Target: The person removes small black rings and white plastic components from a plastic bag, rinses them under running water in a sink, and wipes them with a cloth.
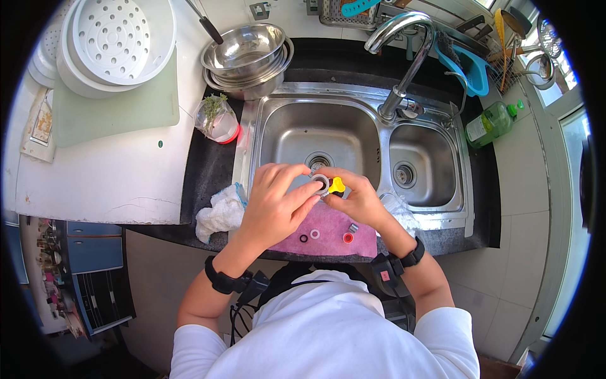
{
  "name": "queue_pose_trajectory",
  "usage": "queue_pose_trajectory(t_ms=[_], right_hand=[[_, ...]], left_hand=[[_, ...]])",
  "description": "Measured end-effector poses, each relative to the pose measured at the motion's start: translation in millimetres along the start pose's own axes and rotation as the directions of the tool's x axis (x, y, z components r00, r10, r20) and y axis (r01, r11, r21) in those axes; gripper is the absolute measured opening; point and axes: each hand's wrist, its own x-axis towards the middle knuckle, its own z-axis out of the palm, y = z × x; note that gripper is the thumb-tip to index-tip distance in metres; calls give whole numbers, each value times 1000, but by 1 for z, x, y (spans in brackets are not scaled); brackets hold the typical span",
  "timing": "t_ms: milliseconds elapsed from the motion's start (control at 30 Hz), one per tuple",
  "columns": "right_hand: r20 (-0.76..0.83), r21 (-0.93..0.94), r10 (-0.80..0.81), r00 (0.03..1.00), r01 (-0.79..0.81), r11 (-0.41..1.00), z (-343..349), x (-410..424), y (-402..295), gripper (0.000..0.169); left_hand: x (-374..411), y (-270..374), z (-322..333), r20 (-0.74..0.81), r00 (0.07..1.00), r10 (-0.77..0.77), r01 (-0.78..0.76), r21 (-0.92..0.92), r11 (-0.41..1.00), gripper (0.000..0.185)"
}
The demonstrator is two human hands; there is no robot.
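Both hands meet over the front edge of the steel sink. My right hand [355, 192] grips a small fitting [336, 185] with a yellow lobed handle and a pale round collar. Fingers of my left hand [284, 194] touch the collar's ring-shaped opening [321, 182]; whether they grip it cannot be told. Beneath the hands lies a pink cloth [326, 220]. On it are a black rubber ring [303, 238], a white ring [315, 234], a red ring-shaped part [348, 238] and a small grey metallic cylinder [353, 228].
A double-bowl sink [326, 118] with a chrome faucet [402, 71] lies ahead. Left of it are stacked steel bowls [246, 57], a jar with green sprigs [217, 121] and a white towel [222, 211]. A green soap bottle [490, 124] lies right; clear plastic [397, 211] lies near my right wrist.
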Motion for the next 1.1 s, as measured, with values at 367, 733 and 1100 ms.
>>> queue_pose_trajectory(t_ms=[367,733,1100], right_hand=[[28,-77,-86,996,88,993,-3,0,2,44],[30,29,19,999,-20,999,-5,-1,1,43],[23,26,22,999,-22,999,-5,1,-1,44]], left_hand=[[3,0,-4,109,993,42,-48,59,997,26],[2,3,1,75,996,42,-50,106,993,28],[3,-1,1,56,997,46,-53,113,992,27]])
